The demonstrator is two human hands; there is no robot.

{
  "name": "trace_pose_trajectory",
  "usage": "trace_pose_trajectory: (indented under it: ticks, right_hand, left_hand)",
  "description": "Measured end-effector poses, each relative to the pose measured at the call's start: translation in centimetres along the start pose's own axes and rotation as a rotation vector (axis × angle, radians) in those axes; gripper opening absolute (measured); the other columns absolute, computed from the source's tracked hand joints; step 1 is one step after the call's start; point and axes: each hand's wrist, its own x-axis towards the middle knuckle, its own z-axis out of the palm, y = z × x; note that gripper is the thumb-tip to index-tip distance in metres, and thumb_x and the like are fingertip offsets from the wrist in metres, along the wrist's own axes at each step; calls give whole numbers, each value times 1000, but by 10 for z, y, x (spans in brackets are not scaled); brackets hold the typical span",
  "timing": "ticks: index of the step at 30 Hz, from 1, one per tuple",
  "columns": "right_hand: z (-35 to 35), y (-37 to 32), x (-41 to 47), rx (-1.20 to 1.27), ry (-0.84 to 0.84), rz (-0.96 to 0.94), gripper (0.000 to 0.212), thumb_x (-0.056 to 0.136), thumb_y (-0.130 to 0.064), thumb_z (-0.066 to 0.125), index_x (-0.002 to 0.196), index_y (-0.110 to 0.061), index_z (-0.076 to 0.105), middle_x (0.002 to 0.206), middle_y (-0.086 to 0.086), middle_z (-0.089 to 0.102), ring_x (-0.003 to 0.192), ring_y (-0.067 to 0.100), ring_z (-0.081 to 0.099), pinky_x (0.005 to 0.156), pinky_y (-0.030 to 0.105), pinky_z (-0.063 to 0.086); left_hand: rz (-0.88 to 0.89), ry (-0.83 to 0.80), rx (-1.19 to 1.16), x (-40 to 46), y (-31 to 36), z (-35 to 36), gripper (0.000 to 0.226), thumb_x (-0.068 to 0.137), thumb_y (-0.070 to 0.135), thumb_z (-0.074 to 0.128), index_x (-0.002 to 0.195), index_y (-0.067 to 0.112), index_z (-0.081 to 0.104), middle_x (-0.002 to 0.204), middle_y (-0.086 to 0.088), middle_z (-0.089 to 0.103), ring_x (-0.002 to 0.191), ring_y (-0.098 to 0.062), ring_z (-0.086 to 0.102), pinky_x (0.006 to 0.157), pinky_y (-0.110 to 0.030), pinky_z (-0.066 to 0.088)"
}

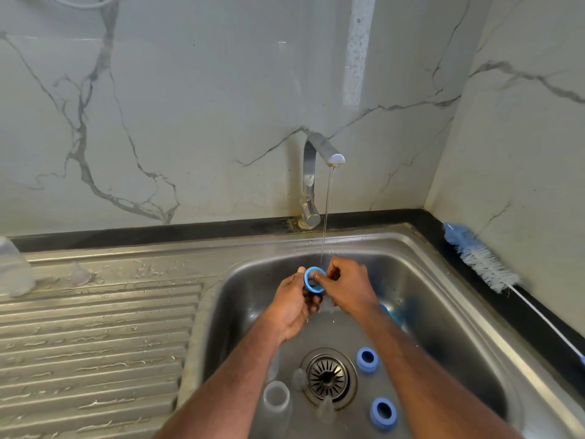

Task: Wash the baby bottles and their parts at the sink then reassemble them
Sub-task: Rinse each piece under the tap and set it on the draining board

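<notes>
A blue bottle ring (308, 282) is held under a thin stream of water from the tap (318, 172). My left hand (292, 307) grips it from the left and below. My right hand (348, 288) pinches its right rim, fingers curled into the opening. On the sink floor lie two more blue rings (367, 360) (383, 412), a clear bottle (276, 403) and clear teats (299, 378) near the drain (328, 377). A clear bottle (14, 267) stands upside down on the draining board at far left, with a clear teat (79, 275) beside it.
The steel sink (459, 312) sits in a corner of marble walls. A blue and white bottle brush (481, 258) lies on the black counter strip at the right. Something blue (397, 313) shows behind my right forearm. The ribbed draining board (95, 337) is wet.
</notes>
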Motion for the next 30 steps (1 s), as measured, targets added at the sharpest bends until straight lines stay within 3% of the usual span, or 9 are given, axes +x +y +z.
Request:
trace_pose_trajectory:
  ticks: [3, 7, 10, 13, 16, 20, 24, 28, 30]
  right_hand:
    - [-5, 1, 2, 62, -158, 108, 32, 82, -34, 83, 88, -12, 60, 76, 3, 70, 56, 11, 68, 48, 19, 50]
    - [-12, -1, 2, 250, -295, 168, 32, 85, -28, 81, 104, -11, 61, 84, 4, 74, 64, 13, 70, 54, 25, 52]
    - [-9, -3, 3, 322, -210, 80, 28, 87, -20, 78, 112, -25, 66, 104, -3, 72, 69, 15, 68, 54, 25, 52]
    - [-9, -1, 1, 377, -361, 8, 43, 88, -20, 77, 124, -41, 66, 116, -10, 69, 82, 15, 66, 61, 24, 51]
    - [-10, 4, 1, 290, -408, -16, 54, 83, -22, 82, 131, -35, 62, 120, -12, 68, 98, 11, 66, 75, 25, 56]
    - [-5, 10, 2, 126, -350, 36, 45, 83, -37, 81, 124, -23, 69, 116, -11, 68, 106, 9, 65, 92, 29, 55]
    - [7, 4, -2, -57, -217, 52, 36, 89, -35, 76, 120, -18, 68, 107, -5, 68, 94, 9, 61, 81, 24, 46]
    - [9, 9, 2, -237, -457, 145, 32, 88, -45, 74, 101, -15, 74, 87, 2, 72, 80, 13, 67, 75, 30, 54]
    - [8, 14, 2, -282, -414, 171, 35, 87, -48, 74, 96, -15, 74, 83, 3, 72, 75, 14, 67, 71, 31, 54]
  left_hand:
    - [8, 3, 50, -1, -2, -2, 45, 110, 36, 32, 109, 5, 65, 72, -3, 60, 57, -9, 48, 53, -24, 39]
    - [39, 3, -13, -3, 0, 1, 42, 111, 29, 32, 104, 4, 66, 74, -7, 63, 57, -10, 54, 59, -26, 43]
    - [37, 14, -76, -2, 0, 0, 43, 111, 27, 32, 106, 3, 67, 74, -10, 65, 60, -13, 56, 58, -25, 45]
    - [18, 43, -130, 2, -1, -5, 42, 111, 28, 33, 109, 2, 66, 86, -16, 67, 65, -15, 58, 60, -27, 48]
    - [-3, 60, -80, 5, -1, -7, 45, 111, 32, 32, 115, 1, 66, 90, -15, 70, 66, -14, 61, 58, -26, 47]
    - [-50, 83, 113, 4, -4, -6, 48, 112, 31, 27, 115, 3, 65, 83, -15, 75, 69, -20, 71, 56, -27, 47]
    - [-62, 162, 290, 12, -14, -14, 36, 109, 21, 34, 118, 0, 62, 103, -25, 71, 73, -28, 72, 58, -32, 57]
    - [-27, 306, 396, 17, -15, -20, 22, 103, 13, 44, 108, 9, 65, 104, -16, 71, 85, -27, 72, 60, -35, 57]
    - [-12, 338, 415, 19, -15, -22, 21, 102, 12, 45, 106, 10, 66, 99, -11, 69, 87, -25, 69, 63, -34, 56]
